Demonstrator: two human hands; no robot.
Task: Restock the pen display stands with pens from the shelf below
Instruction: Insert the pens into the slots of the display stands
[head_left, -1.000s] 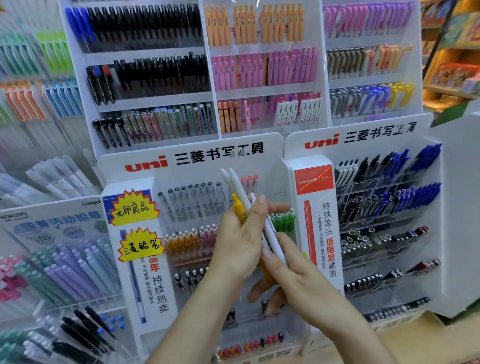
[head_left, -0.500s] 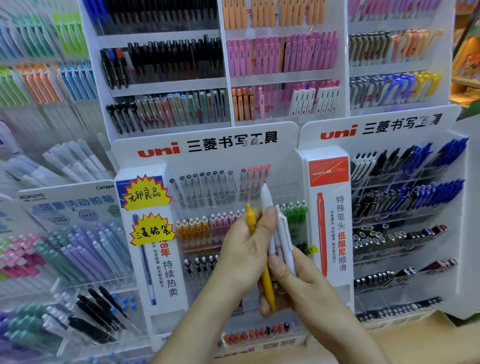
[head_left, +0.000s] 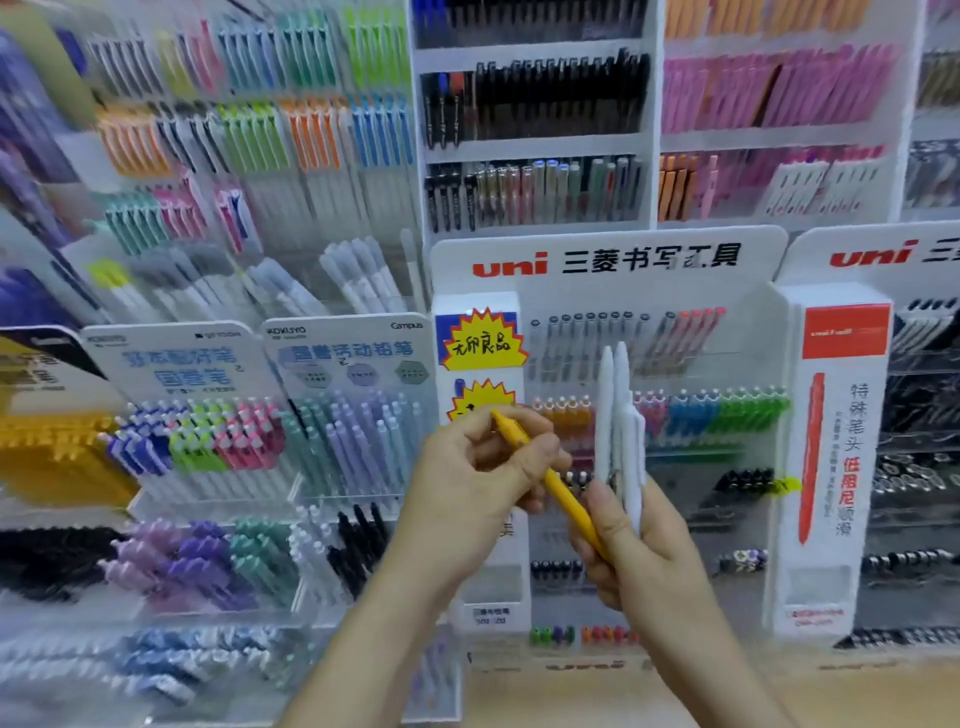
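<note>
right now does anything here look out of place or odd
The yellow pen is the odd one: the left hand holds it slanted, unlike the upright white pens in the right hand. Nothing looks spilled or damaged.

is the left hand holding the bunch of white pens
No, the bunch of slim white plastic pens stands upright in the right hand, while the left hand pinches the slim yellow plastic pen.

Wood shelf (head_left: 857, 696), white uni stand (head_left: 608, 260) on it, Kokuyo stand (head_left: 348, 338) just left, both w/ pens (head_left: 737, 413).
</note>
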